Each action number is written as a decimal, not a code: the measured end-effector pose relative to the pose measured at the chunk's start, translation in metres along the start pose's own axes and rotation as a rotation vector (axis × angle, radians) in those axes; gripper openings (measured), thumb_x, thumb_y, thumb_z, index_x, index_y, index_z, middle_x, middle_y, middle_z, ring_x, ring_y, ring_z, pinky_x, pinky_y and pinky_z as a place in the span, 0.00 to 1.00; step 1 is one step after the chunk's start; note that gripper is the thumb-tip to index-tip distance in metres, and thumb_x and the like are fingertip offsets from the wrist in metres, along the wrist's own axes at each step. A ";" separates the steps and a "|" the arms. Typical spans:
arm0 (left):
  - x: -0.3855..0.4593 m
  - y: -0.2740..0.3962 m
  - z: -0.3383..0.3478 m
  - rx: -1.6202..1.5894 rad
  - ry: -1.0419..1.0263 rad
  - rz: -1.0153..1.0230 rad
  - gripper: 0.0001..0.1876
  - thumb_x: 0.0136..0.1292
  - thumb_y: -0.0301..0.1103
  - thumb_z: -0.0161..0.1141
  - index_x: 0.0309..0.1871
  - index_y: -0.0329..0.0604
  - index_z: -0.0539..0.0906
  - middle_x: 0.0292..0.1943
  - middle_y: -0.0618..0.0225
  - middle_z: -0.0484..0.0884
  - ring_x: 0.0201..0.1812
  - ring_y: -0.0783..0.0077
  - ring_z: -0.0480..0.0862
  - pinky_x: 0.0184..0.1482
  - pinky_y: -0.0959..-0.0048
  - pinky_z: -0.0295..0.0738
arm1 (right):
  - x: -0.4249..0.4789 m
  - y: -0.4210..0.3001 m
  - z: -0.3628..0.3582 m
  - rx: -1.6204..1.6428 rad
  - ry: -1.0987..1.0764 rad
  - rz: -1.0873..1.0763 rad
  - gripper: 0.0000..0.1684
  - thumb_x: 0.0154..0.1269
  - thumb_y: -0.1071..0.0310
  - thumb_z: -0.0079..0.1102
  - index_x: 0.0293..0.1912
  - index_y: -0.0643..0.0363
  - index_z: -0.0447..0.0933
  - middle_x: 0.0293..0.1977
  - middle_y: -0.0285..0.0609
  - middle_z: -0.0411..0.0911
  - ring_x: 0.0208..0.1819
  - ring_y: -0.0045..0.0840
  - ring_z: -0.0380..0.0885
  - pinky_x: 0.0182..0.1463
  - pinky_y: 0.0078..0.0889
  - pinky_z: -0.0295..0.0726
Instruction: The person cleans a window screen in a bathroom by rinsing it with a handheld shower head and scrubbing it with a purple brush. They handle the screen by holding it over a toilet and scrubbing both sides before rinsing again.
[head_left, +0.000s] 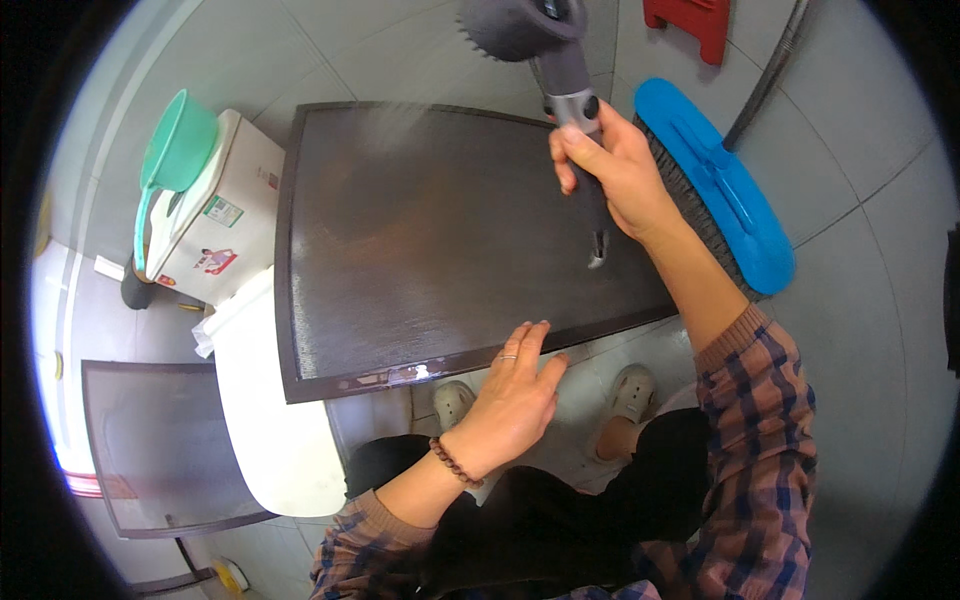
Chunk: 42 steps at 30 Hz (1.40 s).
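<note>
My right hand (619, 169) grips the handle of a grey handheld shower head (525, 34), raised over the far edge of a dark-framed mesh window screen (450, 217). A fine spray fans out from the head toward the upper part of the mesh. The mesh looks wet, with brownish patches. A small metal fitting (598, 249) shows near its right side. My left hand (510, 397), with a ring and a beaded bracelet, rests its spread fingers on the screen's near frame edge. Its thumb side stays off the mesh.
At left stand a white box (232, 206) with a green dipper (180, 142) on top and a white rounded surface (277, 435). A second mesh screen (165, 450) leans beyond it. A blue broom (720, 187) lies right; a red plastic piece (694, 22) is above.
</note>
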<state>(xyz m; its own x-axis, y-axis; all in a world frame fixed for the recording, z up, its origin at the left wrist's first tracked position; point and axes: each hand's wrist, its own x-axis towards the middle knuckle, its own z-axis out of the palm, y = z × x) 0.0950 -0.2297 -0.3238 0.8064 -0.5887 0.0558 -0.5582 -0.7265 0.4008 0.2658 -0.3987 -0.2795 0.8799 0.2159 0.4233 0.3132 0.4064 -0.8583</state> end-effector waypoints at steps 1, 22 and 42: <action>0.001 0.001 0.001 -0.007 0.004 0.005 0.26 0.48 0.23 0.63 0.53 0.37 0.71 0.61 0.44 0.58 0.65 0.41 0.58 0.63 0.55 0.62 | 0.006 -0.003 0.010 -0.027 -0.013 -0.035 0.13 0.63 0.62 0.57 0.38 0.61 0.69 0.27 0.35 0.72 0.22 0.14 0.70 0.26 0.20 0.71; 0.000 0.012 -0.005 -0.017 0.022 0.020 0.25 0.50 0.23 0.62 0.54 0.37 0.71 0.63 0.42 0.56 0.66 0.40 0.57 0.65 0.55 0.60 | -0.112 -0.007 -0.128 -0.644 0.595 0.072 0.14 0.62 0.64 0.59 0.40 0.62 0.69 0.25 0.33 0.70 0.22 0.15 0.69 0.26 0.20 0.68; 0.015 0.016 0.019 0.107 -0.238 -0.186 0.24 0.52 0.19 0.59 0.55 0.43 0.72 0.67 0.47 0.54 0.68 0.44 0.56 0.65 0.57 0.59 | -0.469 0.016 -0.188 0.830 2.061 -0.294 0.11 0.70 0.65 0.48 0.42 0.64 0.66 0.31 0.42 0.70 0.36 0.30 0.73 0.45 0.40 0.79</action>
<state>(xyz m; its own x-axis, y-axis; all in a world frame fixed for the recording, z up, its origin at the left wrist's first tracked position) 0.0944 -0.2564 -0.3342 0.8350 -0.4998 -0.2301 -0.4332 -0.8550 0.2853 -0.0741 -0.6606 -0.5462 0.0757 -0.6133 -0.7862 0.7771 0.5304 -0.3389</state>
